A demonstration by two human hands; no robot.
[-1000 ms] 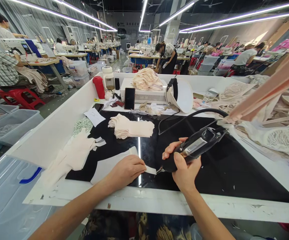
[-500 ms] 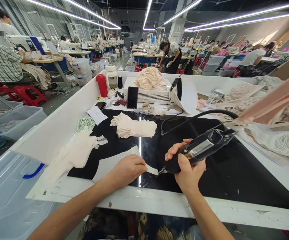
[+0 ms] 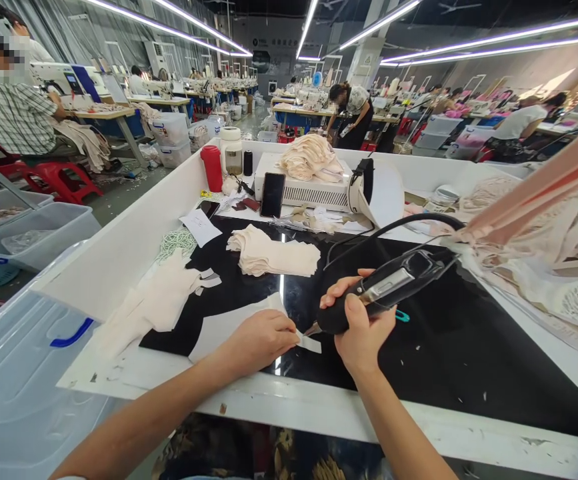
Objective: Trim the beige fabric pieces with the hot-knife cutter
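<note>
My left hand (image 3: 261,339) is closed, pinching a thin white fabric piece (image 3: 223,325) on the black board (image 3: 449,360). A narrow white strip (image 3: 311,344) sticks out to the right of its fingertips. In my right hand (image 3: 366,337) is a black corded handheld tool (image 3: 391,287), slanted, its narrow metal tip beside the strip near my left fingertips. Whether the tip touches the fabric, I cannot tell. Behind my hands lies a stack of cream fabric pieces (image 3: 276,252). More cream pieces (image 3: 156,300) are heaped left of my left hand.
A white box (image 3: 313,197) bearing folded fabric stands at the back, with a phone (image 3: 273,195), a red cup (image 3: 211,168) and a jar (image 3: 231,152). The tool's cable (image 3: 393,225) arches right toward hanging pink fabric (image 3: 533,180). A teal clip (image 3: 403,316) lies near the tool. Co-workers sit farther off.
The tool has moved left, its tip going from the strip's end to close by my left fingertips. A teal clip now shows behind my right hand. The view has shifted slightly.
</note>
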